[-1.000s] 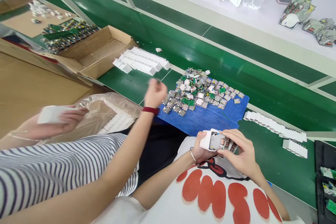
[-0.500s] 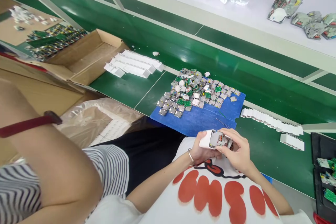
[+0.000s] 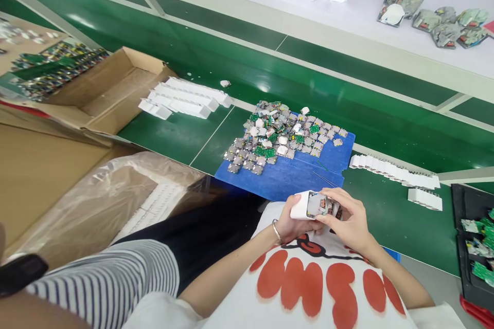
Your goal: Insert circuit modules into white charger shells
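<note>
My left hand (image 3: 288,222) is closed around a white plastic housing (image 3: 300,207), held just above my lap at the bench edge. At the housing's open end shows a circuit board assembly (image 3: 317,204) covered in grey material; how deep it sits inside I cannot tell. My right hand (image 3: 352,218) grips the assembly's outer end between thumb and fingers. Beyond both hands, many similar assemblies (image 3: 280,128) lie heaped and in rows on a blue mat (image 3: 297,172). Thin tweezers (image 3: 324,179) rest on the mat close to my right hand.
White housings stand in rows at left (image 3: 185,97) and right (image 3: 393,170). Further left are a cardboard box (image 3: 104,87) and a plastic-lined carton (image 3: 127,185). A black tray (image 3: 465,216) holds boards at right. A co-worker's striped clothing (image 3: 111,272) is close on my left.
The view has shifted slightly. The co-worker's arm beside me has moved down and left, mostly out of view. My hands keep nearly the same hold on the housing and assembly.
</note>
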{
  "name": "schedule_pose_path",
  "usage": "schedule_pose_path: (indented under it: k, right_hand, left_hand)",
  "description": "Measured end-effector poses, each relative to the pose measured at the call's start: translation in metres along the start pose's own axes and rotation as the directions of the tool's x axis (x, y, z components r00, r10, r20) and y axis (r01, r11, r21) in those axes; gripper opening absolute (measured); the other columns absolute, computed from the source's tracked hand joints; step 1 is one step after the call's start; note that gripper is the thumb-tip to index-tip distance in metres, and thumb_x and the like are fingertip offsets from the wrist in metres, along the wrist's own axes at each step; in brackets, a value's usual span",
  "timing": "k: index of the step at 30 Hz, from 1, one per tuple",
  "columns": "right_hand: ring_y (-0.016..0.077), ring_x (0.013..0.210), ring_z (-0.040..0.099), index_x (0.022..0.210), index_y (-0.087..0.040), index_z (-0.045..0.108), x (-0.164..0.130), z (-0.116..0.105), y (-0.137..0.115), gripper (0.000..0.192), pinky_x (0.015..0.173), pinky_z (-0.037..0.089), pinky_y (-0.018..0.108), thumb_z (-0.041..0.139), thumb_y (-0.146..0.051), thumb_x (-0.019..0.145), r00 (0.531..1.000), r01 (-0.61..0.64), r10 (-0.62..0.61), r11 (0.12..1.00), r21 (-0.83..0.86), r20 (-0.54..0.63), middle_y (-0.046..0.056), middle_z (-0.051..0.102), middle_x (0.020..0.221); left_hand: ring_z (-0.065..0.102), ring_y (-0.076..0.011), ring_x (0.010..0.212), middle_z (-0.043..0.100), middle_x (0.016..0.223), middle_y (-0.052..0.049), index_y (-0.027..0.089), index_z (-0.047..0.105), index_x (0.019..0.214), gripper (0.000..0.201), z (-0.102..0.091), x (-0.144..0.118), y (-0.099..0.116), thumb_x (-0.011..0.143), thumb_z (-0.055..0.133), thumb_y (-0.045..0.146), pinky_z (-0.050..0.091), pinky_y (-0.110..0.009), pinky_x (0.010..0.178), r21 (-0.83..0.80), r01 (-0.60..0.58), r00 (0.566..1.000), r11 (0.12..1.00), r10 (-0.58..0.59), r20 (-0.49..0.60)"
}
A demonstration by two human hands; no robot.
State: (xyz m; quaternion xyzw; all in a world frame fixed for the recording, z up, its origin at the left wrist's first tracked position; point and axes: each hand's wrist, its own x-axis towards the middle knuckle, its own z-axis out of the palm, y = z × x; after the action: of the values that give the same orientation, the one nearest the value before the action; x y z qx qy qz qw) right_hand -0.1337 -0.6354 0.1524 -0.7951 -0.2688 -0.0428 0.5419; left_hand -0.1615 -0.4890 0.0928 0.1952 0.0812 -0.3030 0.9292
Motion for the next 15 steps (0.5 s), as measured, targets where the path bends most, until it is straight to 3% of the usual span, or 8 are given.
schedule_pose_path:
  k: [8,15]
  right_hand:
    - [0.0257,0.099,0.063,0.11,-0.023,0.064,-0.0104,0.0019,0.0027,0.036,0.083,0.054,0.04,0.071,-0.023,0.074,0.999,0.016,-0.014,0.997,0.069,-0.036,0.009,0.07,0.097]
    - [0.0263,0.096,0.063,0.122,-0.022,0.056,-0.0094,-0.002,-0.0017,0.05,0.086,0.054,0.045,0.07,-0.017,0.074,0.977,0.212,-0.212,0.975,-0.065,0.008,0.01,0.068,0.099]
  left_hand:
    - [0.057,-0.0198,0.066,0.067,0.084,-0.011,0.013,0.064,0.097,0.051,-0.001,-0.0014,-0.0002,0.068,0.058,0.055,0.044,-0.03,0.057,0.0,-0.029,0.999,1.0,0.029,0.022]
    - [0.062,-0.027,0.074,0.068,0.073,-0.011,0.01,0.067,0.086,0.053,-0.0087,0.0031,-0.0048,0.059,0.062,0.056,0.041,-0.03,0.059,0.028,-0.025,0.994,0.999,0.028,-0.108]
